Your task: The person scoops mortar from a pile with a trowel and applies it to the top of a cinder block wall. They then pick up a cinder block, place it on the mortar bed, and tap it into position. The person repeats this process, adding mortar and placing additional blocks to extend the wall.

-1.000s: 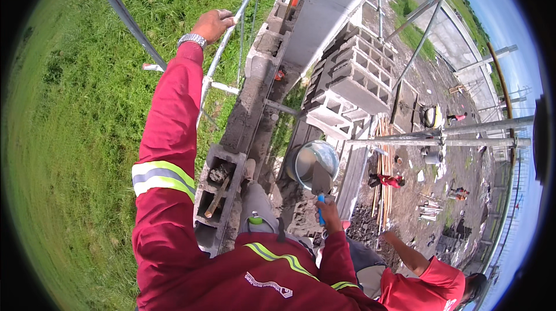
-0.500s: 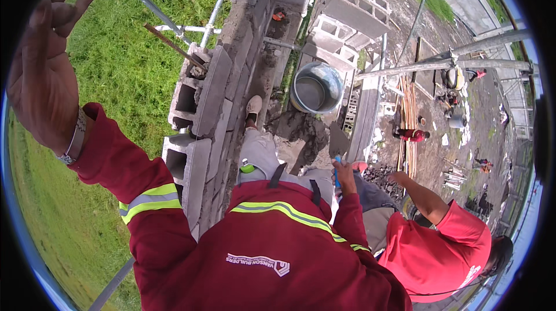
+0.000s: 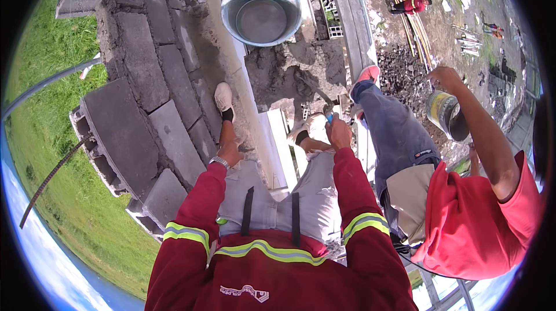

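My right hand [image 3: 339, 133] is closed round the blue handle of a trowel [image 3: 318, 91]. The trowel's blade lies in a patch of wet grey mortar [image 3: 272, 79] on a board between my feet and a bucket. My left hand [image 3: 231, 153], below a wristwatch, is down by my left knee; its fingers are mostly hidden, so their grip is unclear. Just beyond the mortar stands a large round blue-grey bucket [image 3: 260, 11] with grey liquid or paste in it.
On the left runs a wall of grey concrete blocks [image 3: 139, 62] with a bent rusty rebar [image 3: 55, 180] sticking out. A co-worker in a red shirt [image 3: 480, 218] stands close on my right, beside a mortar-smeared pail [image 3: 446, 115]. Long wooden poles [image 3: 408, 9] and another person lie farther off.
My left hand has come down from raised and spread at the upper left to my knee. My view has tilted toward the bucket, and the trowel now reaches into the mortar.
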A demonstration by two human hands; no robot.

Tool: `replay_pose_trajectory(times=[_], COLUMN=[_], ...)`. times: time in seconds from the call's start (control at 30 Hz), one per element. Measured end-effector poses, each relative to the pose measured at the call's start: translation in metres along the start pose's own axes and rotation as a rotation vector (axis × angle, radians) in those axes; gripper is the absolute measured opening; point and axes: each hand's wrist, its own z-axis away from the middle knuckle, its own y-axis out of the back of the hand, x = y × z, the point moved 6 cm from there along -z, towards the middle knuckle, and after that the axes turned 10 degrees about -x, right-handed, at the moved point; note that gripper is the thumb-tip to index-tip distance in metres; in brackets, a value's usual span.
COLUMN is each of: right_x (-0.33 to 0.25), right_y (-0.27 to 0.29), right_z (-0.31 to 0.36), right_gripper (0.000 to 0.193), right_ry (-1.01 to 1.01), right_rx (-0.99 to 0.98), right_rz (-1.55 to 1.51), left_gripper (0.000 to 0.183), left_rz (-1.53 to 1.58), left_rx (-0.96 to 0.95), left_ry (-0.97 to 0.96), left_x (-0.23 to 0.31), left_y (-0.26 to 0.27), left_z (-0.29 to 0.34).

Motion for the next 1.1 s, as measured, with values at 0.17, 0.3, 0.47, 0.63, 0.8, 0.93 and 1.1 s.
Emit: replay_pose_trajectory(times=[0.17,0.3,0.47,0.63,0.8,0.93,1.1], right_x=[0.041,0.098,0.090,-0.016,-0.039,0.044,0.065], right_y=[-0.048,-0.105,-0.232,-0.305,-0.294,-0.302,-0.357], right_z=[-0.153,-0.240,-0.295,-0.258,-0.209,-0.146,-0.155], right_gripper=[0.035,0.025,0.026,0.028,0.031,0.038,0.015], right_ry=[0.003,0.064,0.059,-0.058,-0.054,-0.223,-0.414], right_rx=[0.004,0.029,0.004,0.185,0.294,0.100,-0.130], right_rz=[0.111,0.184,-0.215,-0.426,-0.337,-0.431,-1.475], left_gripper=[0.090,0.085,0.082,0.081,0.079,0.079,0.077], left_rz=[-0.171,-0.151,0.164,0.095,0.037,0.122,0.178], left_rx=[0.086,0.232,0.316,0.290,0.328,0.342,0.342], left_ry=[0.324,0.260,0.369,0.359,0.401,0.363,0.362], left_x=[-0.078,-0.091,-0.108,-0.096,-0.084,-0.075,-0.076], left_y=[-0.056,-0.061,-0.040,-0.029,-0.009,0.003,0.007], left_z=[-0.026,-0.031,-0.020,-0.028,-0.029,-0.028,-0.026])
